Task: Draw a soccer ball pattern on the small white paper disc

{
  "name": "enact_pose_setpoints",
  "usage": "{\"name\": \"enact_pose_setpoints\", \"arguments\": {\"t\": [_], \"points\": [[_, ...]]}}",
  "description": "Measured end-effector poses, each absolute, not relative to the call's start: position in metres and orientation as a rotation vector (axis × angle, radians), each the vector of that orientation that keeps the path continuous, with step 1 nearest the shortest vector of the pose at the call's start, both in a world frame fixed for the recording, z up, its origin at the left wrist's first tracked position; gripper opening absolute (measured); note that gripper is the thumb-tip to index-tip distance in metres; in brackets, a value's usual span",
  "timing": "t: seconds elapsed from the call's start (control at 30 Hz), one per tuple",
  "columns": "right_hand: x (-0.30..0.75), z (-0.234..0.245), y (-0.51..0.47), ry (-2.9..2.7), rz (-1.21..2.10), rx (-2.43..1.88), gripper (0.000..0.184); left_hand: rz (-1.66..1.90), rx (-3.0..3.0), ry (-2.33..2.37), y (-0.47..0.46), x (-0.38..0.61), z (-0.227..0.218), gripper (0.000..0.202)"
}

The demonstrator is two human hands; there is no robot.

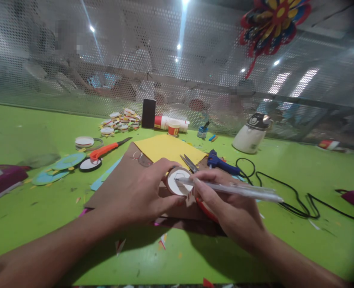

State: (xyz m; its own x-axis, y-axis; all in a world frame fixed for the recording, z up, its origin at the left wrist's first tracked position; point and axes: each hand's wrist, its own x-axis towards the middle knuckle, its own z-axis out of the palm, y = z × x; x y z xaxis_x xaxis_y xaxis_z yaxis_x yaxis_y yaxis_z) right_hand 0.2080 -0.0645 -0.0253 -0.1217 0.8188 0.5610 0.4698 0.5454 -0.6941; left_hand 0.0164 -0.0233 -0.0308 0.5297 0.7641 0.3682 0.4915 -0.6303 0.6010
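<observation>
My left hand [141, 190] pinches a small round white disc with a brown rim [177, 182] and holds it tilted above a brown cardboard sheet [117, 188]. My right hand [225, 204] grips a clear pen [233, 189], whose tip touches the white face of the disc. A yellow paper sheet [167, 149] lies on the cardboard just behind the disc. A pair of scissors [189, 163] rests between the yellow sheet and my right hand. Part of a red ring [205, 211] shows under my right hand.
A blue glue gun [220, 162] with a black cord [285, 192] lies to the right. An orange cutter [106, 150], paper circles [69, 162] and stacked rings [121, 120] sit left and back. A white kettle [250, 134], glue bottle [171, 122] and perforated mesh wall [105, 72] stand behind.
</observation>
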Motion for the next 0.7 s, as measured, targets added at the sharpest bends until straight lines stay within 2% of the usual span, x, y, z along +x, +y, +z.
{"name": "enact_pose_setpoints", "arguments": {"t": [0.13,0.7], "points": [[0.2084,-0.0263,-0.0649,-1.732,0.488,-1.087,0.014,0.869,2.360,1.031,-0.0239,0.0151,-0.0304,0.031],[0.2077,-0.0239,-0.0646,-1.796,0.324,-1.054,0.010,0.900,2.393,1.042,-0.0246,0.0158,-0.0275,0.033]]}}
